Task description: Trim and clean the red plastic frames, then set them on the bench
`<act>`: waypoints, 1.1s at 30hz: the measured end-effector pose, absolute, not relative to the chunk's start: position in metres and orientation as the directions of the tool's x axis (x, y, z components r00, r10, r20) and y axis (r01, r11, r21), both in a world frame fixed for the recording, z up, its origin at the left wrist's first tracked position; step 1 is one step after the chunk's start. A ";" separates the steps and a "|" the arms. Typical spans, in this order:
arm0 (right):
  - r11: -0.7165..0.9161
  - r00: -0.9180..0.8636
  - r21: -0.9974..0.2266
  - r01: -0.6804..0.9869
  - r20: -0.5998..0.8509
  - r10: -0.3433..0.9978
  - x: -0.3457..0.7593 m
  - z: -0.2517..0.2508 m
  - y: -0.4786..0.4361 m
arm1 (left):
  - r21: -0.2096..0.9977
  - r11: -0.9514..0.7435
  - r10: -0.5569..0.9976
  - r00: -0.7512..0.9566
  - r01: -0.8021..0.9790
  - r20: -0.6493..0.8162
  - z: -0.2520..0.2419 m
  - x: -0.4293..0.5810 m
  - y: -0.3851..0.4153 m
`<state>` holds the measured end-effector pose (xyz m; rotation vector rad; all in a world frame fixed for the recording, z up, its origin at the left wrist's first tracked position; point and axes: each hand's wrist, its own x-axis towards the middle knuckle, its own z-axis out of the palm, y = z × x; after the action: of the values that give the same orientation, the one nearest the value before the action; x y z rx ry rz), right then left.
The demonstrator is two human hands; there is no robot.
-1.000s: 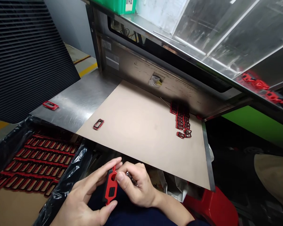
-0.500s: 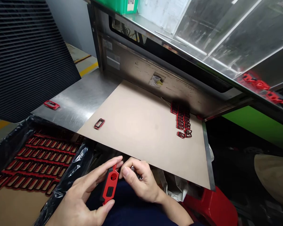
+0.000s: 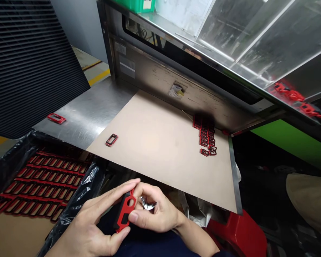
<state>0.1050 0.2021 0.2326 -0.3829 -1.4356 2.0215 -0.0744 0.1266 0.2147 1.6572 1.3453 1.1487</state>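
Observation:
My left hand [image 3: 89, 223] grips a red-and-black plastic part [image 3: 123, 215] by its two ends, fingers at the top and thumb at the bottom. Its red face, with a round hole and a rectangular opening, is turned towards me. My right hand [image 3: 157, 210] is curled around a small shiny metal tool [image 3: 148, 203]; most of it is hidden in the palm, so its exact kind cannot be told. The right thumb and fingertips touch the right edge of the part. Both hands are in front of the table's near edge.
A beige sheet [image 3: 160, 142] covers the table, bearing one red-black frame [image 3: 112, 139] and a cluster of similar frames [image 3: 206, 135]. Another frame [image 3: 56, 118] lies on bare metal at left. A black-lined box [image 3: 95, 176] holds rows of them. A metal shelf [image 3: 219, 53] overhangs the back.
My right hand has moved left, closing onto the part's right edge. More of the shiny metal tool shows in it. The left hand keeps its hold, and the view has shifted slightly.

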 end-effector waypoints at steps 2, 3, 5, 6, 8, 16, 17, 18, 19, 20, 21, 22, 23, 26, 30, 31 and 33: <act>-0.258 -0.783 -0.905 -0.337 0.118 0.610 0.105 0.230 0.201 | 0.904 -0.225 0.974 0.086 0.363 0.208 0.214 -0.077 0.127; -0.271 -0.789 -0.899 -0.344 0.121 0.602 0.106 0.228 0.201 | 0.898 -0.236 0.972 0.099 0.371 0.214 0.214 -0.078 0.128; -0.268 -0.785 -0.898 -0.348 0.123 0.608 0.106 0.228 0.200 | 0.874 -0.281 0.959 0.154 0.395 0.239 0.214 -0.082 0.129; -0.254 -0.776 -0.906 -0.339 0.116 0.620 0.107 0.229 0.200 | 0.860 -0.307 0.950 0.184 0.407 0.252 0.213 -0.084 0.129; -0.214 -0.745 -0.930 -0.298 0.087 0.661 0.107 0.231 0.200 | 0.838 -0.336 0.939 0.226 0.430 0.260 0.211 -0.086 0.130; -0.165 -0.744 -0.943 -0.290 0.113 0.659 0.106 0.233 0.199 | 0.796 -0.400 0.912 0.286 0.454 0.295 0.208 -0.088 0.132; -0.167 -0.743 -0.937 -0.306 0.126 0.657 0.106 0.233 0.199 | 0.795 -0.405 0.910 0.282 0.452 0.304 0.208 -0.089 0.132; -0.157 -0.734 -0.938 -0.309 0.130 0.666 0.105 0.233 0.198 | 0.792 -0.409 0.909 0.278 0.453 0.311 0.209 -0.089 0.132; -0.133 -0.719 -0.947 -0.294 0.127 0.683 0.105 0.234 0.197 | 0.787 -0.414 0.907 0.278 0.457 0.315 0.209 -0.090 0.132; -0.096 -0.703 -0.960 -0.261 0.121 0.701 0.105 0.235 0.196 | 0.782 -0.415 0.907 0.276 0.465 0.317 0.209 -0.090 0.132; -0.056 -0.687 -0.974 -0.219 0.112 0.718 0.105 0.235 0.194 | 0.779 -0.413 0.908 0.275 0.472 0.315 0.208 -0.090 0.132; -0.024 -0.673 -0.984 -0.175 0.101 0.732 0.105 0.236 0.193 | 0.783 -0.405 0.912 0.269 0.473 0.309 0.208 -0.090 0.132; -0.007 -0.662 -0.990 -0.139 0.087 0.744 0.105 0.236 0.192 | 0.795 -0.389 0.919 0.259 0.465 0.298 0.207 -0.090 0.131; -0.028 -0.636 -0.996 -0.090 0.036 0.771 0.104 0.236 0.189 | 0.866 -0.306 0.949 0.195 0.395 0.246 0.206 -0.087 0.129; -0.017 -0.594 -0.997 -0.074 0.031 0.804 0.103 0.235 0.186 | 0.934 -0.212 0.975 0.131 0.287 0.181 0.209 -0.083 0.127; -0.013 -0.581 -0.998 -0.067 0.028 0.814 0.104 0.235 0.185 | 0.943 -0.201 0.977 0.122 0.267 0.174 0.211 -0.082 0.127; -0.017 -0.563 -0.998 -0.055 0.017 0.827 0.104 0.236 0.184 | 0.953 -0.181 0.982 0.100 0.242 0.161 0.214 -0.082 0.126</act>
<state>0.1037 0.1845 0.2364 -0.8207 -1.5851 1.6603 -0.0820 0.1264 0.2140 1.5629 1.2445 1.1445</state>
